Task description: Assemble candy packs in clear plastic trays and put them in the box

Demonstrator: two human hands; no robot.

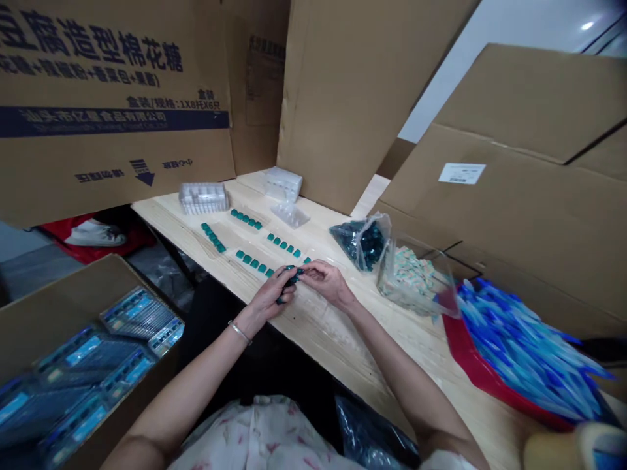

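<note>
Over the table's near edge, my left hand (272, 295) is closed around several small dark teal pieces (292, 277). The fingertips of my right hand (327, 281) pinch together against one of those pieces, touching the left hand's fingers. Just beyond my hands lie short rows of teal square pieces, among them a near row (255, 264), a left row (213, 237), a far row (245, 219) and a right row (284, 245). Some of the right row is hidden behind my fingers. What the pieces are exactly is too small to tell.
Right of my hands are an open clear bag of dark teal pieces (365, 241), a clear tub (392, 287) of pale pieces and a red basin (470, 365) of blue strips. Clear plastic trays (203, 198) stand behind. A carton (147, 385) of packs sits lower left.
</note>
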